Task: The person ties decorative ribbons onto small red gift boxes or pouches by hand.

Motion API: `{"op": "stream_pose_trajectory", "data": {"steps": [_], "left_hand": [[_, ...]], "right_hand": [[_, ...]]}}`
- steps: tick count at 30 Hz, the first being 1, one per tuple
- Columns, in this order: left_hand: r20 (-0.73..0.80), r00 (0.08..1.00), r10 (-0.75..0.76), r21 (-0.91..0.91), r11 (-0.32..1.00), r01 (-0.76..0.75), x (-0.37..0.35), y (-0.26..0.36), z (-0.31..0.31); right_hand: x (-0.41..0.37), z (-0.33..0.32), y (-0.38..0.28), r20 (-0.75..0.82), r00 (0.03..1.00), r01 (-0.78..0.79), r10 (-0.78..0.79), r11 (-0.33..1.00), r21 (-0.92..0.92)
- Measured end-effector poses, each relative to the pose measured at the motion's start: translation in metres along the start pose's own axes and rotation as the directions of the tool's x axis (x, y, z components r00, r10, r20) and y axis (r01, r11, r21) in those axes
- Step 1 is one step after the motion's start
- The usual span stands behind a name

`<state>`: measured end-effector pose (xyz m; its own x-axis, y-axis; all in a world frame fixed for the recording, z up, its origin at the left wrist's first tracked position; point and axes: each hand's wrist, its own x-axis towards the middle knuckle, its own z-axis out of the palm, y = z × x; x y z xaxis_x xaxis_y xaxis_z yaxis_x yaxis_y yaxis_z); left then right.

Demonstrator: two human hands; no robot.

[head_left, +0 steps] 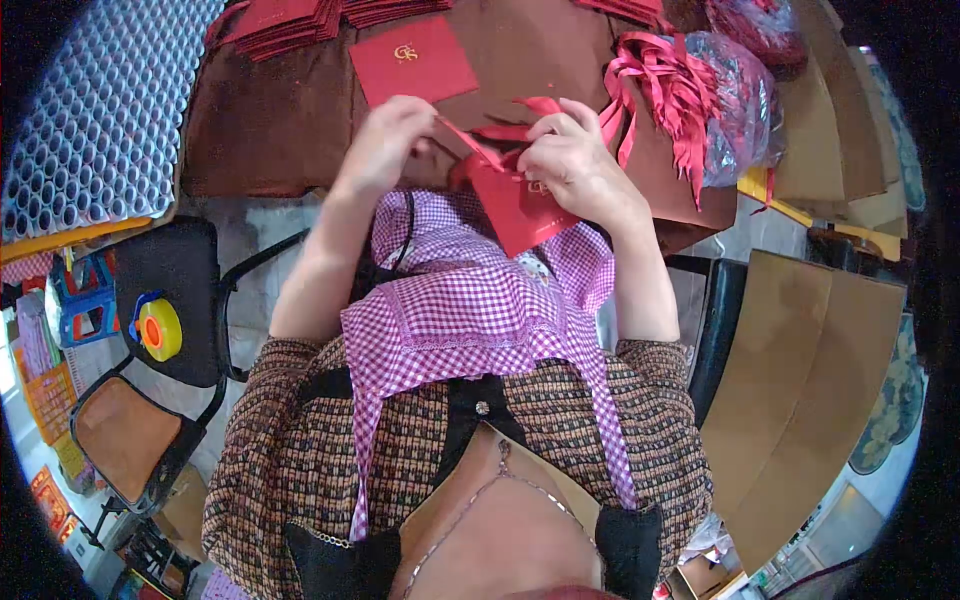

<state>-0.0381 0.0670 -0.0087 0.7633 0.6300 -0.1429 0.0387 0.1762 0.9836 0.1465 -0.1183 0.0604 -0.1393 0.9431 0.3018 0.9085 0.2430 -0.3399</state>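
Note:
A red folder-like piece [520, 215] with a gold logo hangs tilted over my lap, just past the table's front edge. My right hand [575, 165] is closed on its upper corner, with a loop of red ribbon at the fingers. From that corner a red ribbon [472, 142] runs across to my left hand [390, 140], whose fingers are pinched on its end. Beyond my left hand, a flat red card [415, 62] with a gold logo lies on the brown cloth. My right hand's fingertips partly hide the piece's top.
A bundle of red ribbons [670, 85] lies at the right beside a clear plastic bag [735, 110]. Stacks of red cards [290, 25] sit along the back of the brown-covered table [260, 150]. A chair [170, 300] holding a yellow tape roll [160, 330] stands left; cardboard [790, 390] leans right.

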Motion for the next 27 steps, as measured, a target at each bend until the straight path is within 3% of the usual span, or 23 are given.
{"op": "stream_pose_trajectory", "data": {"steps": [3, 5, 6, 8, 10, 12, 14, 15, 16, 17, 18, 19, 21, 22, 25, 27], "left_hand": [[-0.007, 0.998, -0.067, -0.079, 0.995, 0.066, 0.002, -0.003, -0.009], [-0.17, 0.983, -0.071, 0.014, 0.997, 0.075, -0.002, 0.0, 0.002], [-0.167, 0.984, -0.067, 0.014, 0.997, 0.07, -0.004, 0.001, 0.003], [-0.309, 0.951, 0.011, 0.1, 0.995, 0.021, -0.009, 0.002, 0.002], [-0.229, 0.973, 0.029, 0.105, 0.994, -0.005, -0.027, 0.007, 0.002], [0.162, 0.979, -0.121, 0.199, 0.976, 0.088, -0.043, 0.019, 0.01], [0.348, 0.929, -0.123, 0.425, 0.905, -0.04, -0.044, 0.007, 0.019], [0.35, 0.902, -0.253, 0.413, 0.906, 0.094, -0.041, -0.004, 0.023], [0.322, 0.929, -0.185, 0.295, 0.952, 0.087, -0.047, 0.013, 0.037], [0.289, 0.954, -0.085, -0.024, 0.995, 0.096, -0.042, 0.005, 0.047], [0.226, 0.974, -0.011, -0.342, 0.935, 0.09, -0.039, -0.003, 0.053], [0.234, 0.972, -0.002, -0.342, 0.936, 0.085, -0.033, -0.008, 0.054], [0.155, 0.986, -0.055, -0.631, 0.763, 0.142, -0.023, -0.011, 0.053], [0.158, 0.986, -0.046, -0.631, 0.763, 0.136, -0.021, -0.011, 0.053], [0.099, 0.992, -0.08, -0.572, 0.811, 0.123, -0.018, -0.012, 0.049], [0.052, 0.994, -0.096, -0.591, 0.799, 0.109, -0.013, -0.014, 0.049]], "right_hand": [[0.001, 0.0, -0.002, -0.033, 0.999, -0.028, 0.028, 0.999, 0.028], [0.003, 0.002, -0.001, -0.06, 0.996, -0.058, 0.061, 0.997, 0.047], [0.002, 0.004, 0.002, -0.063, 0.996, -0.059, 0.061, 0.997, 0.042], [-0.001, 0.008, 0.01, -0.066, 0.989, -0.127, 0.133, 0.988, 0.085], [-0.002, 0.009, 0.012, -0.092, 0.983, -0.149, 0.158, 0.984, 0.1], [-0.003, 0.011, 0.014, -0.119, 0.976, -0.169, 0.183, 0.978, 0.119], [-0.001, 0.014, 0.014, -0.115, 0.974, -0.178, 0.194, 0.974, 0.139], [0.002, 0.014, 0.011, -0.12, 0.974, -0.176, 0.192, 0.975, 0.135], [0.005, 0.016, 0.005, -0.145, 0.975, -0.15, 0.17, 0.979, 0.135], [0.008, 0.012, 0.004, -0.177, 0.973, -0.128, 0.149, 0.984, 0.123], [0.007, 0.009, 0.006, -0.184, 0.971, -0.13, 0.149, 0.985, 0.114], [0.006, 0.005, 0.008, -0.324, 0.915, -0.198, 0.24, 0.967, 0.157], [0.0, -0.001, 0.018, -0.493, 0.776, -0.288, 0.395, 0.916, 0.28], [-0.008, -0.004, 0.02, -0.483, 0.742, -0.313, 0.465, 0.878, 0.363], [-0.024, -0.005, 0.006, -0.41, 0.863, -0.286, 0.296, 0.954, 0.087], [-0.03, -0.011, -0.021, -0.148, 0.966, -0.221, 0.212, 0.975, -0.041]]}}
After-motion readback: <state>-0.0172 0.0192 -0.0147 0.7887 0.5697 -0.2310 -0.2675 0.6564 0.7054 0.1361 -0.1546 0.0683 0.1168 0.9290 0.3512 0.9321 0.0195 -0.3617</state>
